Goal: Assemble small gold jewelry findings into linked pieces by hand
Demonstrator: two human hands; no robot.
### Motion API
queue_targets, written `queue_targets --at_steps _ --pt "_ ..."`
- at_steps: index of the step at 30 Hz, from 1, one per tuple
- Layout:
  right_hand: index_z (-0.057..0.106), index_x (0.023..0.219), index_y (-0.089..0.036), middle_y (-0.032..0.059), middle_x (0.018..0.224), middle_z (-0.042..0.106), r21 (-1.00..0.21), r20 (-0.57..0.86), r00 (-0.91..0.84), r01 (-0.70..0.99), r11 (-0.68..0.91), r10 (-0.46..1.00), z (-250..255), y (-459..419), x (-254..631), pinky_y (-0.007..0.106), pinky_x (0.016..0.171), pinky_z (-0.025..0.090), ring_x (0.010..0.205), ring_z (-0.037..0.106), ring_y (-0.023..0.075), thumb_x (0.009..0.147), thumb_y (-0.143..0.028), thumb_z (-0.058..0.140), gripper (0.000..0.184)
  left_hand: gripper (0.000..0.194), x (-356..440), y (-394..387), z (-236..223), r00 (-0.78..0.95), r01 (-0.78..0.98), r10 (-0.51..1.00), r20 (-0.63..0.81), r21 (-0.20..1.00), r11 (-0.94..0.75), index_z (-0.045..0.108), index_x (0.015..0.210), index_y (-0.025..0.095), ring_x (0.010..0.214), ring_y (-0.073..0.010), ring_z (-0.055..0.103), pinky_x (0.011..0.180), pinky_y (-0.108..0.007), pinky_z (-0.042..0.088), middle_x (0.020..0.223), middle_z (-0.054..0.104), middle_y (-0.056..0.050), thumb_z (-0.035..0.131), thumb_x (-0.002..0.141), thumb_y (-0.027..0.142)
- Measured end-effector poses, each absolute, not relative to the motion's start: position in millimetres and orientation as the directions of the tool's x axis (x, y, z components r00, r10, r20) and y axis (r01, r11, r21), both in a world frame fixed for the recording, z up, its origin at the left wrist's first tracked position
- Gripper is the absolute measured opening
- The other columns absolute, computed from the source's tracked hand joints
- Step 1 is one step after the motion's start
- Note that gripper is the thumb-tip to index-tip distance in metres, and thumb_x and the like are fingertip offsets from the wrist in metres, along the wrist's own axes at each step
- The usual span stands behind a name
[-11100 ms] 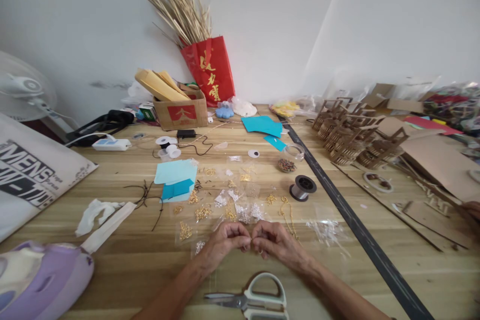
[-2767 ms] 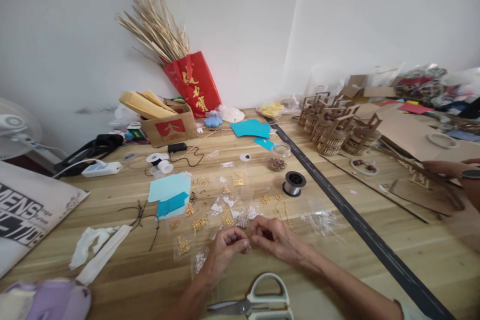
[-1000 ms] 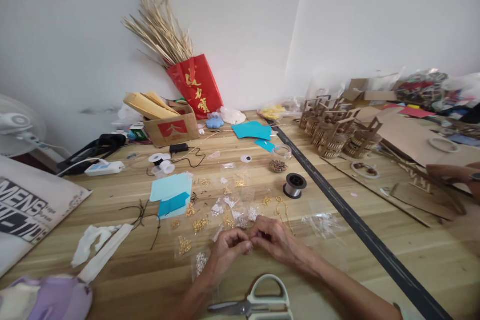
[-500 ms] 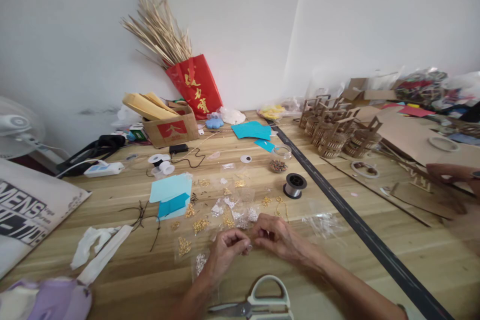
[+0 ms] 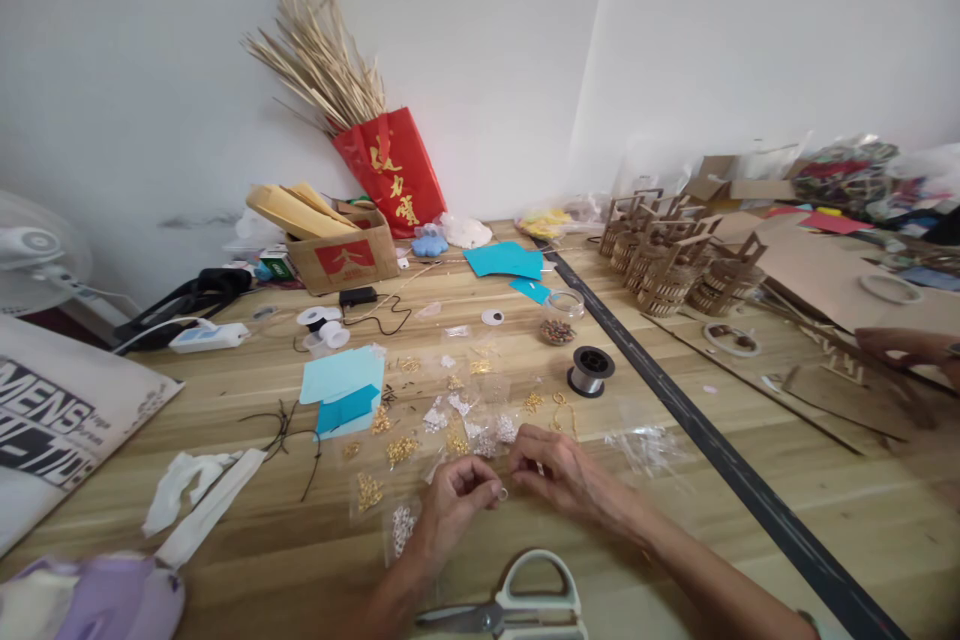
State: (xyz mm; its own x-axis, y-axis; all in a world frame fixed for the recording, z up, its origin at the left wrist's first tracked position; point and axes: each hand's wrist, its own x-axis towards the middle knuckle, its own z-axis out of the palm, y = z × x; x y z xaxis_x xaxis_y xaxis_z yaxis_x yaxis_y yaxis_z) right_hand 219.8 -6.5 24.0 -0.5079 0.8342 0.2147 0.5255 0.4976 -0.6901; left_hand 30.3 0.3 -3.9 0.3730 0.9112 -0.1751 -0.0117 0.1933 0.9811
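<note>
My left hand (image 5: 461,500) is closed in a pinch on a small pale ring (image 5: 503,494), which sticks out past the thumb and fingertips. Just to its right, my right hand (image 5: 553,472) has its fingers curled together. A tiny whitish bit shows between them, too small to name. The hands are close but apart. Beyond them lie small clear bags of gold-coloured beads (image 5: 402,451) and white beads (image 5: 506,428). Scissors with pale handles (image 5: 537,585) rest on the table nearest me. A gold chain (image 5: 564,412) lies behind my right hand.
A spool of clear line (image 5: 590,373) and a jar of brown beads (image 5: 557,331) stand beyond. Blue sheets (image 5: 341,375) lie left, small wooden baskets (image 5: 664,260) back right. A dark strip (image 5: 675,400) crosses the table. Another person's hand (image 5: 904,347) is at the right.
My right hand has shifted slightly right, away from the left hand. The ring in my left fingers shows more clearly now. The rest looks the same.
</note>
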Motion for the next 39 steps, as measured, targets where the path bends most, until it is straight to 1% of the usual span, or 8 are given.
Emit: queue_targets --at_steps 3,8,14,26,33,37,39 --pt "0.061 0.085 -0.018 0.0021 0.083 0.058 -0.683 0.209 -0.535 0.520 0.513 0.819 28.8 -8.2 219.6 0.022 0.063 0.040 0.070 0.054 0.0128 0.089 -0.015 0.050 0.011 0.022 31.7 0.5 -7.3 0.377 0.018 0.910 -0.170 0.984 0.176 0.059 0.057 0.014 0.053 -0.0122 0.050 0.054 -0.023 0.037 0.053 0.058 0.000 0.071 0.063 0.032" --pt "0.061 0.089 -0.018 0.0024 0.086 0.059 -0.713 0.187 -0.566 0.485 0.507 0.803 28.5 -11.1 217.3 0.021 0.066 0.042 0.073 0.056 0.0128 0.091 -0.016 0.049 0.012 0.021 32.2 0.5 -11.7 0.422 0.052 0.897 -0.128 0.992 0.117 0.058 0.059 0.014 0.055 -0.0119 0.048 0.054 -0.023 0.034 0.055 0.055 0.001 0.069 0.065 0.031" --pt "0.060 0.090 -0.018 0.0029 0.087 0.059 -0.737 0.220 -0.573 0.432 0.519 0.790 17.5 -10.6 213.3 0.022 0.069 0.044 0.077 0.057 0.0139 0.091 -0.017 0.050 0.011 0.022 30.3 0.0 -11.8 0.476 0.072 0.873 -0.110 0.994 0.086 0.057 0.060 0.013 0.057 -0.0121 0.046 0.055 -0.023 0.033 0.058 0.053 0.001 0.068 0.067 0.032" --pt "0.060 0.086 -0.017 0.0015 0.083 0.059 -0.737 0.208 -0.550 0.455 0.499 0.809 18.3 -7.8 213.7 0.021 0.065 0.042 0.073 0.056 0.0127 0.089 -0.012 0.052 0.010 0.017 28.0 2.2 -13.8 0.484 0.044 0.862 -0.153 0.988 0.151 0.062 0.062 0.013 0.057 -0.0130 0.050 0.058 -0.024 0.037 0.058 0.058 0.000 0.068 0.066 0.029" --pt "0.060 0.087 -0.017 0.0017 0.084 0.059 -0.742 0.222 -0.552 0.439 0.507 0.804 15.9 -10.2 213.1 0.021 0.066 0.042 0.074 0.056 0.0129 0.089 -0.014 0.052 0.009 0.020 27.6 2.3 -14.0 0.495 0.048 0.857 -0.143 0.989 0.138 0.062 0.062 0.012 0.056 -0.0125 0.048 0.056 -0.023 0.034 0.057 0.057 0.000 0.069 0.066 0.031" --pt "0.060 0.089 -0.018 0.0018 0.085 0.059 -0.737 0.230 -0.553 0.439 0.514 0.801 15.5 -11.0 211.1 0.022 0.067 0.043 0.076 0.057 0.0136 0.090 -0.016 0.051 0.009 0.022 28.7 2.0 -14.3 0.500 0.038 0.858 -0.120 0.992 0.117 0.059 0.059 0.013 0.056 -0.0116 0.046 0.054 -0.022 0.032 0.057 0.054 0.002 0.069 0.066 0.031" --pt "0.060 0.092 -0.018 0.0029 0.089 0.058 -0.735 0.251 -0.553 0.426 0.528 0.795 15.5 -10.9 210.7 0.023 0.069 0.044 0.078 0.057 0.0140 0.090 -0.016 0.051 0.009 0.022 29.3 2.2 -14.0 0.487 0.021 0.866 -0.113 0.993 0.117 0.058 0.057 0.014 0.055 -0.0110 0.045 0.054 -0.022 0.032 0.055 0.052 0.003 0.070 0.065 0.031"
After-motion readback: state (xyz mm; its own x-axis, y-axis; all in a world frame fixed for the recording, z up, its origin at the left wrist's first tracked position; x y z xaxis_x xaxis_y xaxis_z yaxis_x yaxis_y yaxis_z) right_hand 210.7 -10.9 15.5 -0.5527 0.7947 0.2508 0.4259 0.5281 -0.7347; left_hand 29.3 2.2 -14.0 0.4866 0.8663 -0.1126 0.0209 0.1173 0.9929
